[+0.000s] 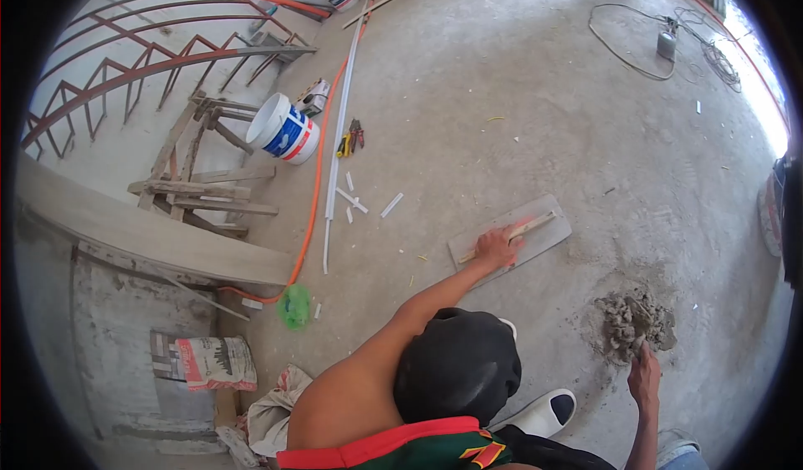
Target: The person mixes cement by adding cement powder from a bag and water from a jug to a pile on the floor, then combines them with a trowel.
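My left hand (496,247) is closed around the wooden handle of a wide, flat plastering float (548,234), which lies on or just over the concrete floor. Lower right, my right hand (644,376) grips the handle of a trowel (640,344). Its blade is hidden in a heap of wet grey mortar (623,319), so I cannot see its shape. A rounded black knee (458,368) and a white shoe (544,414) show between my arms.
An orange hose (318,190) and white strips (335,152) run along the left. Nearby are a white bucket (288,131), pliers (351,137), a wooden trestle (192,152) and a cement bag (217,364). A coiled cable (719,64) lies upper right; another bucket (770,206) stands at the right edge.
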Demonstrator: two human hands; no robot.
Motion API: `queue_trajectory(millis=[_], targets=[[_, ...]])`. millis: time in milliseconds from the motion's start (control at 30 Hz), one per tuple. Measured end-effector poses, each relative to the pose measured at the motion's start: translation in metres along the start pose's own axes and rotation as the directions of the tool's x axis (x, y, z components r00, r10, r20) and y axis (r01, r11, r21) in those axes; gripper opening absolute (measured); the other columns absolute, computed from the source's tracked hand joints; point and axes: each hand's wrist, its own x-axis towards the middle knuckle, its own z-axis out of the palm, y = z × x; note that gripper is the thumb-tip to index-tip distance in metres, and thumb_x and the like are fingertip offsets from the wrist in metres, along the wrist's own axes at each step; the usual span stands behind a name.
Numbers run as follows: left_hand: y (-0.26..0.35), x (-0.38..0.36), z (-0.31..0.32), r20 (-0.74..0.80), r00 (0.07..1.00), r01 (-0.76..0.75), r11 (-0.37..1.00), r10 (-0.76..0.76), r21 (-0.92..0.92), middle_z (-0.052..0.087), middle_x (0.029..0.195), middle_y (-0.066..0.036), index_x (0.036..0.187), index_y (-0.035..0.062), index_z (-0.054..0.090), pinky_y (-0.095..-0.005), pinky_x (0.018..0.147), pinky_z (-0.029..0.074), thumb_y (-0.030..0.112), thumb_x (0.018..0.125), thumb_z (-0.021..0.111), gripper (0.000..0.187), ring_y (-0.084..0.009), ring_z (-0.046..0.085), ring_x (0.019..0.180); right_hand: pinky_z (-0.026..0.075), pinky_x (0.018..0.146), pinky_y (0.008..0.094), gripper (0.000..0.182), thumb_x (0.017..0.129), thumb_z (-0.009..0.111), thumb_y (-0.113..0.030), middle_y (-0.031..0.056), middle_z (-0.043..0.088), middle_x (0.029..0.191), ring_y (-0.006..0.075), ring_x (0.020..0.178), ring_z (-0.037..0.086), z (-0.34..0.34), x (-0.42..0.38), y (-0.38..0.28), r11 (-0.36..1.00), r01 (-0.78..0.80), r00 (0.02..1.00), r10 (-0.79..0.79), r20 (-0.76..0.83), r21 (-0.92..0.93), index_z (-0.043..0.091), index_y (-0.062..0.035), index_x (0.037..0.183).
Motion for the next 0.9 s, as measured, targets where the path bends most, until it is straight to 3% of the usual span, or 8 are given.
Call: queue_trajectory(millis=[100,333,533,567,600,700,800,900], targets=[[0.002,0.003,0.001,-0.011,1.000,-0.022,1.000,0.022,-0.005,0.069,0.102,-0.016,0.127,0.0159,0.060,-0.0458,0.079,0.052,0.047,0.088,0.060,0.050,-0.0334,0.066,0.095,0.047,0.081,0.0477,0.047,0.088,0.054,-0.001,0.0269,0.061,0.108,0.0449,0.095,0.059,-0.042,0.008,-0.043,0.976,-0.218,0.955,0.212,0.208,0.007,0.048,-0.0005,0.135],[0.005,-0.004,-0.010,0.005,1.000,-0.013,1.000,0.013,0.004,0.068,0.101,-0.015,0.129,0.0148,0.058,-0.0463,0.080,0.052,0.046,0.089,0.060,0.050,-0.0337,0.066,0.096,0.044,0.097,0.0426,0.040,0.095,0.049,-0.005,0.0278,0.061,0.120,0.0424,0.111,0.059,-0.057,-0.028,-0.012,0.963,-0.262,0.947,0.270,-0.175,0.065,0.048,0.0049,0.134],[0.014,-0.009,-0.029,0.106,0.991,0.093,0.982,-0.076,-0.164,0.069,0.084,-0.009,0.135,0.0395,0.052,-0.0438,0.072,0.053,0.041,0.089,0.059,0.047,-0.0265,0.068,0.079,0.037,0.108,0.0396,0.044,0.093,0.046,-0.002,0.0242,0.053,0.135,0.0371,0.128,0.048,0.042,-0.031,0.033,0.923,-0.384,0.905,0.366,-0.218,-0.042,0.047,0.0024,0.137],[-0.002,0.002,-0.006,0.172,0.978,0.148,0.978,-0.122,-0.145,0.068,0.078,-0.007,0.135,0.0488,0.048,-0.0430,0.068,0.053,0.039,0.089,0.059,0.048,-0.0249,0.067,0.071,0.035,0.110,0.0396,0.043,0.094,0.046,-0.005,0.0232,0.052,0.138,0.0362,0.130,0.047,0.056,-0.029,0.035,0.899,-0.414,0.870,0.437,-0.227,0.144,0.048,0.0037,0.136],[0.000,0.000,-0.005,0.060,0.994,0.098,0.985,-0.090,-0.142,0.065,0.060,-0.002,0.102,0.0179,0.071,-0.0368,0.059,0.052,0.045,0.087,0.064,0.032,-0.0193,0.064,0.053,0.036,0.110,0.0406,0.045,0.092,0.046,-0.005,0.0236,0.051,0.138,0.0357,0.132,0.046,0.055,-0.025,0.024,0.896,-0.436,0.873,0.443,-0.202,0.082,0.048,0.0055,0.135],[0.023,-0.008,-0.018,0.077,0.992,0.114,0.954,-0.096,-0.277,0.066,0.060,-0.003,0.093,0.0107,0.071,-0.0376,0.060,0.051,0.049,0.086,0.066,0.039,-0.0206,0.065,0.056,0.044,0.096,0.0491,0.036,0.092,0.048,-0.009,0.0284,0.059,0.120,0.0446,0.112,0.056,0.036,-0.022,0.003,0.908,-0.415,0.886,0.417,-0.202,0.052,0.054,0.0012,0.126],[0.000,0.005,0.015,-0.148,0.987,-0.048,0.995,0.061,0.093,0.070,0.081,-0.014,0.110,0.0180,0.067,-0.0460,0.065,0.051,0.045,0.089,0.061,0.035,-0.0336,0.068,0.074,0.052,0.068,0.0526,0.045,0.092,0.050,-0.013,0.0236,0.060,0.099,0.0425,0.077,0.064,0.005,-0.027,-0.033,0.884,-0.445,0.891,0.421,-0.169,-0.140,0.043,-0.0003,0.134],[-0.003,0.008,0.017,-0.162,0.984,-0.050,0.983,0.079,0.175,0.070,0.085,-0.015,0.114,0.0165,0.065,-0.0483,0.067,0.051,0.042,0.090,0.060,0.036,-0.0373,0.068,0.078,0.051,0.066,0.0520,0.047,0.092,0.049,-0.011,0.0233,0.059,0.099,0.0419,0.075,0.064,0.008,-0.027,-0.056,0.870,-0.447,0.893,0.423,-0.152,-0.207,0.040,-0.0003,0.137]])
